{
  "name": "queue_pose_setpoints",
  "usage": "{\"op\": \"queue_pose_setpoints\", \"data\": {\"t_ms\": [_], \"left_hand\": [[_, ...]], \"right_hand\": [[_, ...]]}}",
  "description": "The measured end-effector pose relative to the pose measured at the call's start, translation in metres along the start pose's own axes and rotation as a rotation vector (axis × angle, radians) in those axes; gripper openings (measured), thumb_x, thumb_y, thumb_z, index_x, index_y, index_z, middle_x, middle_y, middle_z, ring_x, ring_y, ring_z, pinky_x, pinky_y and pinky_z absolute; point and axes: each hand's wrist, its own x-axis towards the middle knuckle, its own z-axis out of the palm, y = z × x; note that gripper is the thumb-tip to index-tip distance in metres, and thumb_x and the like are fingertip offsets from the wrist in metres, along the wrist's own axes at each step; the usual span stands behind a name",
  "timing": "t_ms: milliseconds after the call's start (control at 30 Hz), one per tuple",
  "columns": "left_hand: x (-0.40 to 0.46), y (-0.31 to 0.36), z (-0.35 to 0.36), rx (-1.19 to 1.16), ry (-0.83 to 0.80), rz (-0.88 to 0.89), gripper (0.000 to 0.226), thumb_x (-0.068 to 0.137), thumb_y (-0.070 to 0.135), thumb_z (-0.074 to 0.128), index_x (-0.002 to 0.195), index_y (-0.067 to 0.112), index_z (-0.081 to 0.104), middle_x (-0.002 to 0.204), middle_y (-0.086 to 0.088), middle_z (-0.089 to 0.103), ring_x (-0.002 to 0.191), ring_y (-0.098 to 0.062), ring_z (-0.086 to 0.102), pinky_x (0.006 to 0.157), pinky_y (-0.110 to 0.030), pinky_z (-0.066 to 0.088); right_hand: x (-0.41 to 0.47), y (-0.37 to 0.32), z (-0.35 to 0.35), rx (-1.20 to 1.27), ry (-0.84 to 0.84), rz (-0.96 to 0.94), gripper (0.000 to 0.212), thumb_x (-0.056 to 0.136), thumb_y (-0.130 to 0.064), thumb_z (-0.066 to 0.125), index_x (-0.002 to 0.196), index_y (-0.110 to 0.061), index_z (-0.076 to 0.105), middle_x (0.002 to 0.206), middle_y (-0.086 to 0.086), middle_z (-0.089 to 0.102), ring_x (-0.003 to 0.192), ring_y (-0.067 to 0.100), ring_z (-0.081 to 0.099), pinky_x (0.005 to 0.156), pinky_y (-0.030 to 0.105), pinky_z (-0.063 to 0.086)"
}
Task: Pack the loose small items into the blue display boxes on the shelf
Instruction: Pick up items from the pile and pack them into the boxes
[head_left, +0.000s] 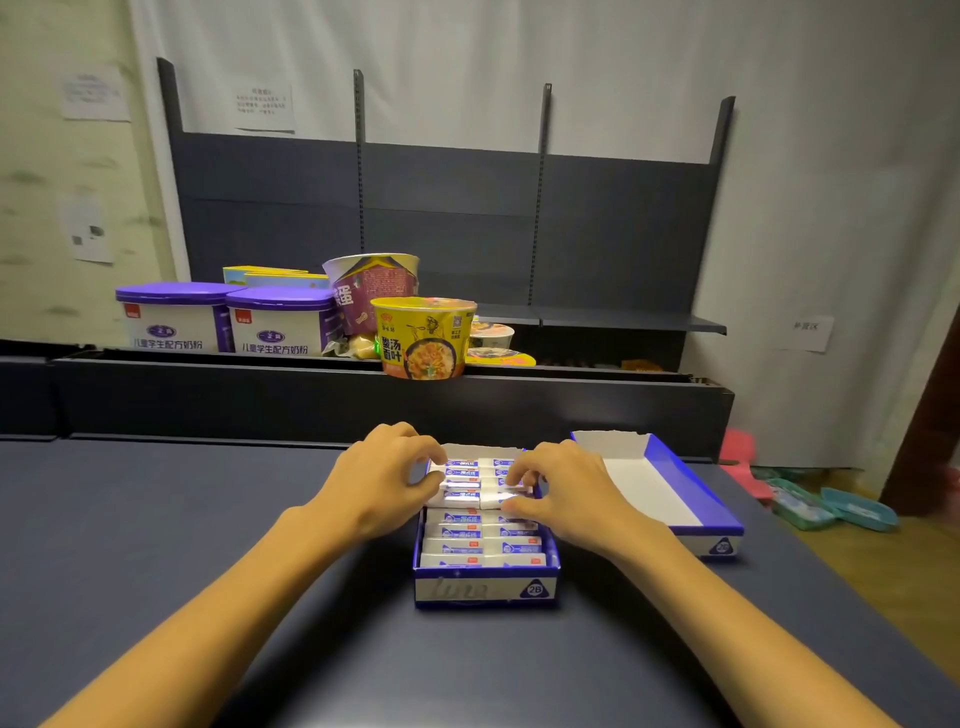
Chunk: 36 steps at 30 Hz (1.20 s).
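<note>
Fingers (434, 457) of the left hand (384, 483) are curled down over the left ends of a small raised batch of white-and-blue packets (470, 491), and the right hand (563, 496) mirrors it, fingertips pinching the right ends. So both hands hold the batch between them, just above centre frame. The packets' long axes run left to right across the picture, the same way as the rows already lying in the near half of the blue display box (485, 587). That box runs away from the camera, and the held batch sits over its far half, slightly higher than the rows in front. My read: the batch only needs pressing straight down to seat, with both hands equally close. A second blue box (696, 488), empty, lies just right of the right hand on the dark bench (156, 519). Whether loose packets remain elsewhere, I cannot tell.
</note>
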Motion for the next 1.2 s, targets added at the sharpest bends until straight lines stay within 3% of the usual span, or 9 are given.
{"op": "queue_pose_setpoints", "data": {"t_ms": [300,567,1067,1200], "left_hand": [[-0.014,-0.003,-0.012,-0.001,0.063,-0.044,0.029,0.093,0.037,0.054,0.119,0.027,0.06,0.119,0.005,0.057,0.111,-0.011,0.05,0.086,-0.026,0.047],[-0.051,-0.01,-0.026,0.075,0.11,-0.16,0.027,0.093,0.039,0.053,0.116,0.029,0.061,0.116,0.006,0.057,0.108,-0.01,0.051,0.085,-0.025,0.047],[-0.17,-0.07,-0.088,0.226,0.202,-0.402,0.029,0.093,0.041,0.05,0.118,0.03,0.059,0.115,0.007,0.059,0.108,-0.011,0.052,0.08,-0.021,0.04],[-0.204,-0.097,-0.116,0.25,0.222,-0.443,0.029,0.093,0.042,0.05,0.118,0.031,0.059,0.114,0.008,0.058,0.11,-0.011,0.05,0.083,-0.026,0.043]], "right_hand": [[0.0,-0.015,-0.002,-0.052,0.03,-0.079,0.037,0.085,-0.049,0.064,0.116,-0.03,0.063,0.122,-0.006,0.059,0.113,0.013,0.047,0.098,0.036,0.039],[0.0,-0.055,-0.007,-0.02,0.076,-0.276,0.039,0.089,-0.049,0.058,0.122,-0.03,0.058,0.119,-0.006,0.059,0.113,0.014,0.046,0.095,0.036,0.036],[-0.01,-0.181,0.039,0.035,0.038,-0.555,0.039,0.091,-0.048,0.054,0.125,-0.031,0.054,0.115,-0.006,0.058,0.115,0.015,0.045,0.095,0.034,0.031],[-0.011,-0.232,0.046,0.032,0.037,-0.598,0.039,0.092,-0.047,0.054,0.127,-0.03,0.053,0.116,-0.006,0.057,0.116,0.016,0.045,0.098,0.035,0.032]]}}
